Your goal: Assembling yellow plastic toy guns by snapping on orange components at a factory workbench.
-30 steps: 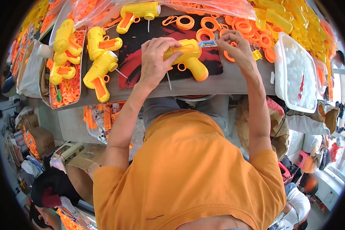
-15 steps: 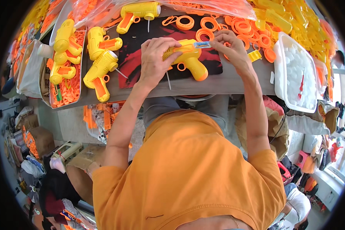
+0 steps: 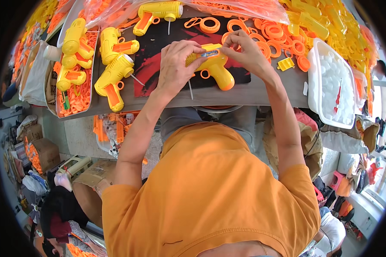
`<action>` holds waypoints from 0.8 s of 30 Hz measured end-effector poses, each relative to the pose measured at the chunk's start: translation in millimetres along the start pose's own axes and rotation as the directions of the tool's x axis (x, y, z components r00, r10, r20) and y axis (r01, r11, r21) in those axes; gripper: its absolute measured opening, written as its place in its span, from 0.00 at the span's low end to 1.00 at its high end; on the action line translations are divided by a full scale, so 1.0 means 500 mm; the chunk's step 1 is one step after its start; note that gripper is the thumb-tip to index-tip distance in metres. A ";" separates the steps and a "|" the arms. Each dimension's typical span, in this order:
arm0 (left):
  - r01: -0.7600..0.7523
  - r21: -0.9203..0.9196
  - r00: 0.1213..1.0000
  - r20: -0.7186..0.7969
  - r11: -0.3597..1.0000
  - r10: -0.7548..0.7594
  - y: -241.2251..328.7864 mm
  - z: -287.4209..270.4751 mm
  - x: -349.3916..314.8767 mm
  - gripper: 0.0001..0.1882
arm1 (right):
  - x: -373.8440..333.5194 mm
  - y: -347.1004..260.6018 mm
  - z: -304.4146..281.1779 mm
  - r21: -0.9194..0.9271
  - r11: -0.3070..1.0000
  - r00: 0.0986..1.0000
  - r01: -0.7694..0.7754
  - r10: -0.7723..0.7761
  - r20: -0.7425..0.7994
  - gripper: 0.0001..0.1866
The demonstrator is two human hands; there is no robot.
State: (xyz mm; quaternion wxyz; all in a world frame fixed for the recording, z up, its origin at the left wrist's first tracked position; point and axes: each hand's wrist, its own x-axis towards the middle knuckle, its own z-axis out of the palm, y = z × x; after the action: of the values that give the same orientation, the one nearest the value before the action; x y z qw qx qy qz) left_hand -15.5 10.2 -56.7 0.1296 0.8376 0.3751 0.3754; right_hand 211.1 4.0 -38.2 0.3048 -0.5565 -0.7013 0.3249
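Observation:
My left hand [image 3: 175, 64] grips the barrel end of a yellow toy gun [image 3: 221, 73], fingers over the top and thumb along the near side. The gun lies on its side with its rounded handle towards me; an orange ring trigger and a thin white stem stick out of it. A small blue and white sticker [image 3: 209, 54] sits in the recess on the gun's upward side. My right hand [image 3: 249, 52] is closed in a pinch at the sticker's right end, the fingertips close against the gun.
Several yellow toy guns [image 3: 116, 70] lie to the left, some on a tray of orange parts [image 3: 76, 103]. Orange rings [image 3: 273, 32] and a small yellow piece [image 3: 285, 64] are at the right, beside a white bin [image 3: 313, 85] of white caps. Under the gun is a black and red mat [image 3: 148, 70].
The sticker has moved left and down from beyond the gun into its side recess. My right hand has moved left with it; my left hand keeps its hold.

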 end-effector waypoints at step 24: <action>0.123 -0.188 0.992 0.034 0.974 -0.119 0.000 -0.002 0.005 0.12 | -0.032 0.002 0.026 -0.019 0.885 0.883 0.466 -0.463 0.074 0.18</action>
State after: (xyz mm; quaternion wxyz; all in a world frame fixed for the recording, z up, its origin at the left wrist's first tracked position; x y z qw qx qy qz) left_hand -14.9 11.7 -54.7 0.2357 0.8011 0.3866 0.3915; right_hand 204.6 -13.0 -48.0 0.3397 -0.3666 -0.8298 0.2483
